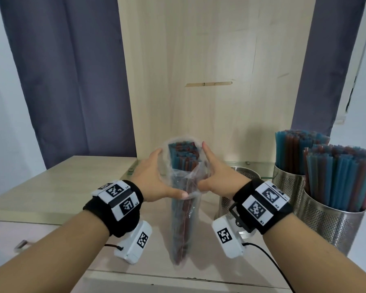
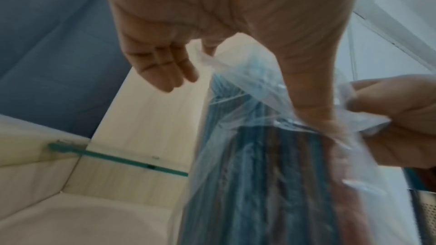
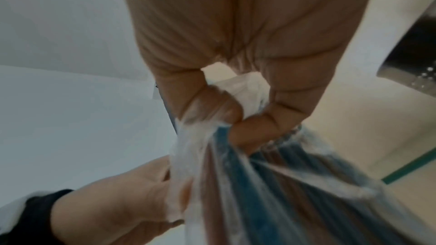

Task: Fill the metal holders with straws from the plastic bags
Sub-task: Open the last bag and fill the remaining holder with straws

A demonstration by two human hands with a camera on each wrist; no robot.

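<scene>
A clear plastic bag (image 1: 181, 225) of blue and red straws (image 1: 183, 153) stands upright on the counter in the head view. My left hand (image 1: 169, 174) holds the bag's mouth on the left, thumb low on the film, forefinger at the rim. My right hand (image 1: 202, 166) holds the right side. In the right wrist view, my right hand (image 3: 235, 120) pinches bunched film between thumb and finger. In the left wrist view, my left hand (image 2: 259, 81) has film over its thumb, the other fingers loose. An empty perforated metal holder (image 1: 242, 172) sits behind my right hand.
Two perforated metal holders (image 1: 290, 182) (image 1: 334, 225) packed with straws stand at the right. A light wooden panel (image 1: 209, 81) rises behind the counter (image 1: 61, 187), with dark curtains on both sides. A drawer handle (image 1: 20, 245) shows at lower left.
</scene>
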